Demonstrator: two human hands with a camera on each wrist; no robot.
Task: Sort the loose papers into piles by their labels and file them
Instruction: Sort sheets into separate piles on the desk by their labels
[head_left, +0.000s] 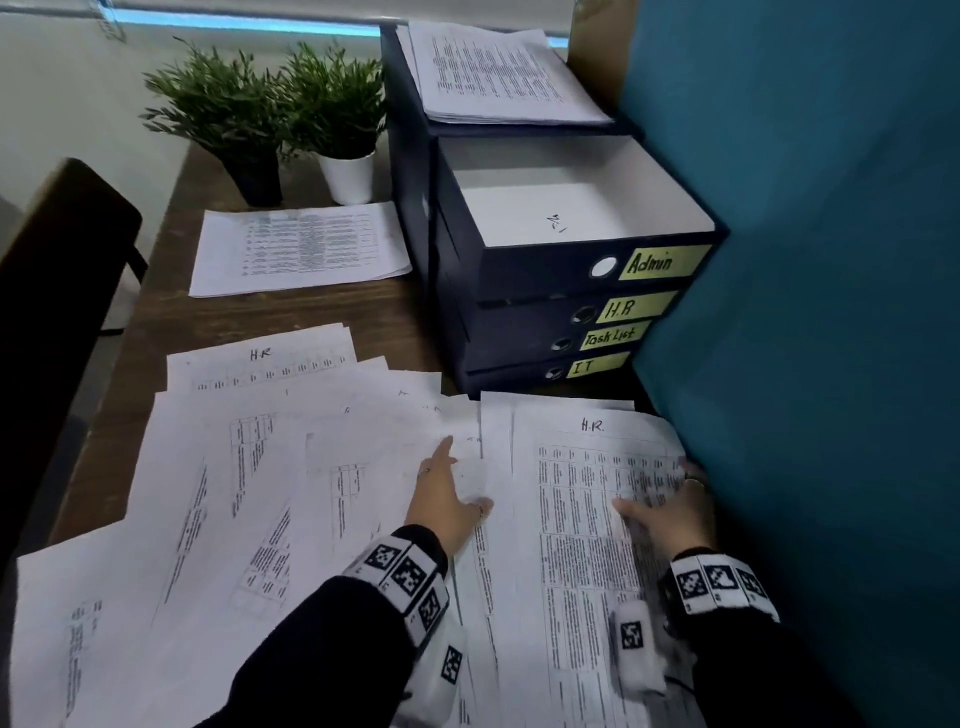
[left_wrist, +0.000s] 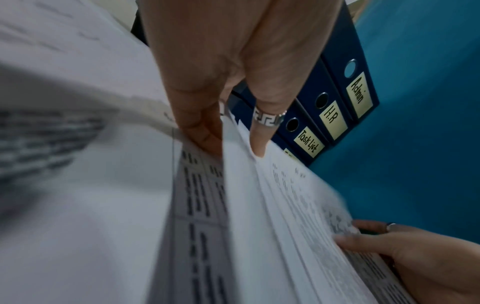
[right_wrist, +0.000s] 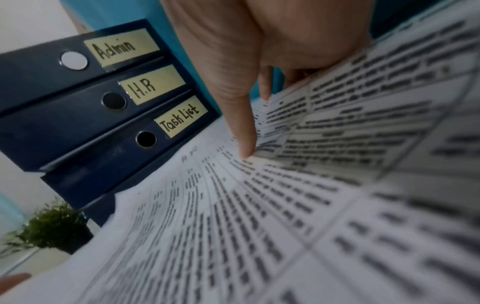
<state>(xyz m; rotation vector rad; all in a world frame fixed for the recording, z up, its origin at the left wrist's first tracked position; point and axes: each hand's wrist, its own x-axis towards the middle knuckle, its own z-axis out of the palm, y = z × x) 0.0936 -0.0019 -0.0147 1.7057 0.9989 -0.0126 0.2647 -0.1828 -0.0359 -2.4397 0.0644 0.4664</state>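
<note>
1. Stack of four dark file boxes (head_left: 545, 312) taken as landmark, yellow labels reading Admin, H.R, Task List, IT from top down; Admin box (head_left: 576, 223) on top open, white inside, apparently with one sheet in it.
2. Directly in front of the stack: H.R. pile (head_left: 587, 519), dense printed tables, "H.R." handwritten at its top edge.
3. Right hand (head_left: 670, 512) on that pile's side farthest from the plants, thumb on top of the sheets and fingers curled round the edge, pinching several pages; edge lifted and fanned in the left wrist view.
4. Left hand (head_left: 449, 499) flat on the loose papers (head_left: 249, 467) spread in front and to the plant side of the stack, fingers straight and pressing, holding nothing.
5. More sorted sheets: one pile (head_left: 498, 73) on top of the stack behind the open box, another pile (head_left: 301, 249) beside the stack, in front of the two potted plants (head_left: 291, 119).
6. Handling, as judgement: thin, light, floppy sheets, slick against one another, likely to slide or fan apart if lifted by one corner.
7. Best hold probably at a long edge, thumb above and fingers below, after squaring the pile with both palms; support underneath while carrying to the H.R box (head_left: 582, 314).
8. Risk: creasing, or stray pages slipping into the unsorted spread.
</note>
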